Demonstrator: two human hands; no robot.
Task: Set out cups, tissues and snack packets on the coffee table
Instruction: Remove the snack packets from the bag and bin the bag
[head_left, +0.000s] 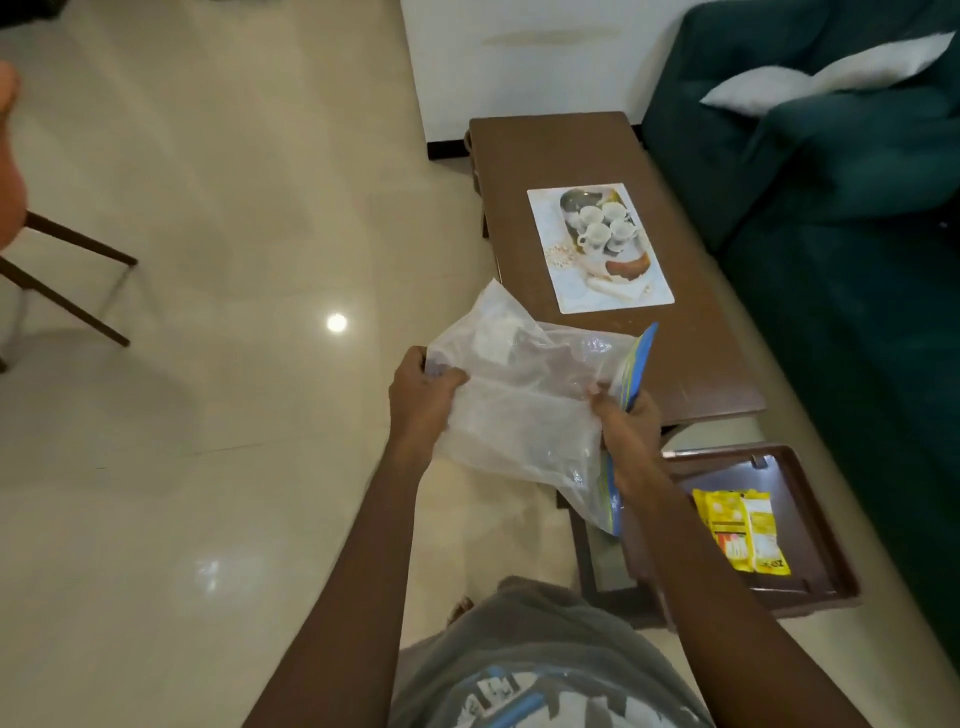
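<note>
While, in the head view, the left hand (421, 395) and right hand (626, 422) each gripped an edge of a clear plastic bag (519, 400), unpacking seemed under way, with the coffee table (597, 150) just beyond the right hand awaiting its contents next.

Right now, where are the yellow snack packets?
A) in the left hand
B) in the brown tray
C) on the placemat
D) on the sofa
B: the packets lie in the tray, while the left hand and right hand grip a clear bag.
</note>
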